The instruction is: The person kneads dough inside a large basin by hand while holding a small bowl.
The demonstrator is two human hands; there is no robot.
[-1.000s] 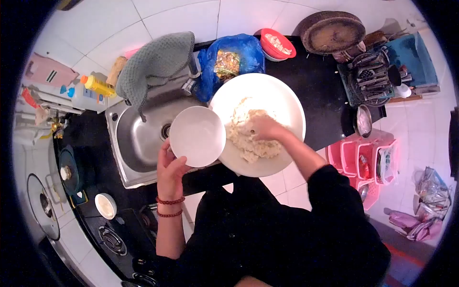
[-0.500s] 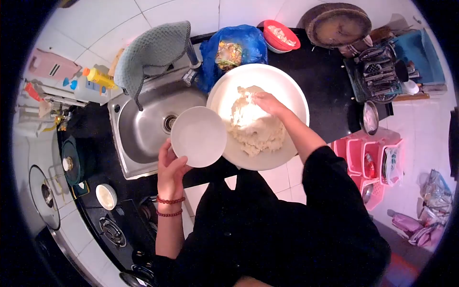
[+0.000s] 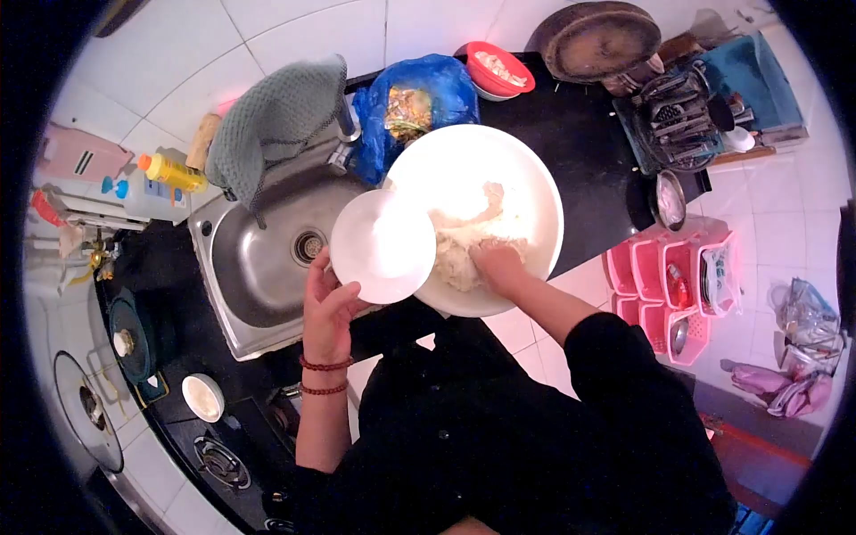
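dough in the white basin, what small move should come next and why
Probably the right hand should fold and press the dough: the lump looks rough and uneven, and that hand is already at it. The left hand holds the white bowl by the white basin, but glare hides whether anything is in it.
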